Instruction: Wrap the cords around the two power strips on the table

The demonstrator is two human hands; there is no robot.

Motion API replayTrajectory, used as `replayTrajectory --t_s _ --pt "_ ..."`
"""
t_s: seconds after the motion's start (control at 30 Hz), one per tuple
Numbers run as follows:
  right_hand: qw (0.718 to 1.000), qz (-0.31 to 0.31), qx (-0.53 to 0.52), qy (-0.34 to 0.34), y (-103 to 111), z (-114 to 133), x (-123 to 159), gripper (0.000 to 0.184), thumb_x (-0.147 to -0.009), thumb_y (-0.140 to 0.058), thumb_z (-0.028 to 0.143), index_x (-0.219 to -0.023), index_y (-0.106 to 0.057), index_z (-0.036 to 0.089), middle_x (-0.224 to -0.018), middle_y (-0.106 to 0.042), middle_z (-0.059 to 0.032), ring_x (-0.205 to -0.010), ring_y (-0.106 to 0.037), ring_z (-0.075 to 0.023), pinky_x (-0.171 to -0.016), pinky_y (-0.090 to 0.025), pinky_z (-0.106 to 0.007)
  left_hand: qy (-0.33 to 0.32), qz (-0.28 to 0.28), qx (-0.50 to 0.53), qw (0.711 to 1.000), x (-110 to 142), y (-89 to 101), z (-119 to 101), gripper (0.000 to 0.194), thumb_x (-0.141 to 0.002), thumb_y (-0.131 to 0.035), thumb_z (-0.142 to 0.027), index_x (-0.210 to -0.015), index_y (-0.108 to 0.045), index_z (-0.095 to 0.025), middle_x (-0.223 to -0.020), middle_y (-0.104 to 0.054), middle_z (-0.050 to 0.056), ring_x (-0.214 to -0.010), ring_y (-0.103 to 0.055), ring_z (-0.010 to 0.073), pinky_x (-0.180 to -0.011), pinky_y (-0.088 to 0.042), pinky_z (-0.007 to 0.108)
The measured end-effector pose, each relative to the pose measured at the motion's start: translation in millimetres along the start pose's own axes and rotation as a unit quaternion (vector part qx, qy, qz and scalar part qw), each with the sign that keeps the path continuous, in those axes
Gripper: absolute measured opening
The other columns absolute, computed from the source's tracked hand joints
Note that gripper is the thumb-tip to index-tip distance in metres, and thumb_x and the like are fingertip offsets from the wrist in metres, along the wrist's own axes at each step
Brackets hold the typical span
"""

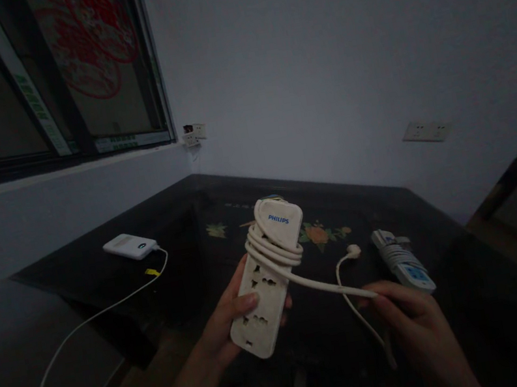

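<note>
My left hand (229, 314) grips the lower half of a white power strip (267, 291), thumb across its front. The strip is tilted, its blue-lettered end up and away from me. Several turns of its white cord (275, 250) wrap around the upper part. From these turns the cord runs right to my right hand (411, 316), which pinches it between thumb and fingers. The cord's loose end, with a white plug (354, 251), rests on the table beyond my right hand.
A second power strip (406, 264) with its cord wound around it lies at the right on the dark table (184, 285). A white power bank (129, 247) with a cable plugged in sits at the left. Wall sockets (425, 131) are behind, and a window (41, 78) is at upper left.
</note>
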State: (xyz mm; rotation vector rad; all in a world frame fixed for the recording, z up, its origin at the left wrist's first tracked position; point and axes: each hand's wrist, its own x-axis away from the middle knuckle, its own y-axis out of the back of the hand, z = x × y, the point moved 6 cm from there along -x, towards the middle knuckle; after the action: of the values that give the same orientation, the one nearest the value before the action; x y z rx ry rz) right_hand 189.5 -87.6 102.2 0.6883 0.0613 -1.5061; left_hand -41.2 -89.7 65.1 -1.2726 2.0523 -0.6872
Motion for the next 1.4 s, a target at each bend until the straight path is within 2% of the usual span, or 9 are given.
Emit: replayTrajectory --t_s 0.1,0.2,0.37,0.43,0.63,0.83,1.07,1.23,1.4 --pt "0.999 -0.049 0.001 -0.002 12 -1 0 0.025 -0.077 -0.066 0.041 -0.068 -0.075 0.020 -0.067 -0.072 -0.0044 -0.060 -0.067 -0.0181 -0.052 -0.052 -0.019 0.004 -0.012 0.001 1.000 -2 -0.6 3 0.049 -0.075 -0.068 -0.024 -0.120 -0.051 -0.015 -0.097 -0.067 0.012 -0.081 -0.067 0.0240 -0.063 -0.055 0.030" --pt "0.998 -0.070 0.008 0.004 18 2 1 0.020 -0.075 -0.067 0.038 -0.071 -0.077 0.022 -0.069 -0.073 -0.0042 -0.061 -0.069 -0.0194 -0.052 -0.053 -0.020 0.009 -0.028 0.018 0.999 -4 -2.5 5 0.037 -0.077 -0.065 -0.024 -0.111 -0.056 -0.012 -0.097 -0.068 0.013 -0.081 -0.068 0.0258 -0.062 -0.056 0.031" --pt "0.998 -0.052 0.022 0.041 11 16 2 0.014 -0.073 -0.068 0.033 -0.071 -0.078 0.024 -0.071 -0.075 -0.0053 -0.064 -0.070 -0.0228 -0.058 -0.057 -0.026 0.026 -0.047 0.079 0.995 -2 -11.2 -1 0.045 -0.078 -0.064 -0.024 -0.121 -0.052 -0.017 -0.100 -0.067 0.010 -0.082 -0.068 0.0248 -0.062 -0.056 0.031" --pt "0.997 -0.051 0.022 0.049 8 18 3 0.014 -0.073 -0.068 0.033 -0.073 -0.078 0.024 -0.072 -0.075 -0.0057 -0.064 -0.071 -0.0229 -0.057 -0.057 -0.026 0.049 -0.035 0.107 0.992 0 -16.7 -2 0.047 -0.077 -0.066 -0.026 -0.122 -0.053 -0.019 -0.099 -0.067 0.008 -0.081 -0.067 0.0234 -0.061 -0.055 0.029" --pt "0.998 -0.044 0.014 0.038 1 10 1 0.018 -0.074 -0.067 0.037 -0.069 -0.078 0.023 -0.069 -0.074 -0.0059 -0.062 -0.070 -0.0224 -0.058 -0.056 -0.027 0.137 0.027 0.167 0.976 6 -27.1 8 0.034 -0.077 -0.066 -0.033 -0.107 -0.064 -0.017 -0.097 -0.067 0.008 -0.082 -0.064 0.0193 -0.061 -0.050 0.025" --pt "0.995 -0.088 -0.039 0.008 10 1 0 0.023 -0.075 -0.067 0.042 -0.069 -0.076 0.022 -0.061 -0.070 -0.0039 -0.062 -0.067 -0.0223 -0.057 -0.055 -0.028 0.177 0.074 0.193 0.962 7 -28.7 23 0.036 -0.082 -0.060 -0.037 -0.110 -0.064 -0.015 -0.098 -0.069 0.010 -0.082 -0.066 0.0200 -0.060 -0.051 0.026" --pt "0.996 -0.080 -0.025 0.015 11 5 -2 0.019 -0.074 -0.068 0.040 -0.070 -0.077 0.023 -0.067 -0.072 -0.0046 -0.061 -0.067 -0.0218 -0.056 -0.055 -0.028 0.155 0.069 0.185 0.968 4 -20.9 26 0.042 -0.093 -0.043 -0.040 -0.117 -0.062 -0.011 -0.120 -0.064 0.014 -0.105 -0.063 0.0263 -0.083 -0.054 0.040" --pt "0.996 -0.086 -0.017 0.003 12 1 -3 0.017 -0.073 -0.068 0.037 -0.071 -0.077 0.022 -0.069 -0.073 -0.0048 -0.063 -0.068 -0.0228 -0.057 -0.056 -0.029 0.192 0.035 0.169 0.966 13 -0.3 40 0.050 -0.092 -0.042 -0.049 -0.119 -0.058 -0.010 -0.112 -0.067 0.017 -0.095 -0.068 0.0281 -0.073 -0.057 0.040" --pt "0.998 -0.062 -0.012 0.007 6 4 -4 0.018 -0.074 -0.066 0.036 -0.068 -0.077 0.023 -0.069 -0.074 -0.0049 -0.065 -0.069 -0.0225 -0.060 -0.056 -0.028 0.182 0.003 0.163 0.970 21 8.8 40 0.046 -0.090 -0.051 -0.041 -0.125 -0.052 -0.011 -0.108 -0.069 0.016 -0.084 -0.071 0.0242 -0.064 -0.059 0.034"
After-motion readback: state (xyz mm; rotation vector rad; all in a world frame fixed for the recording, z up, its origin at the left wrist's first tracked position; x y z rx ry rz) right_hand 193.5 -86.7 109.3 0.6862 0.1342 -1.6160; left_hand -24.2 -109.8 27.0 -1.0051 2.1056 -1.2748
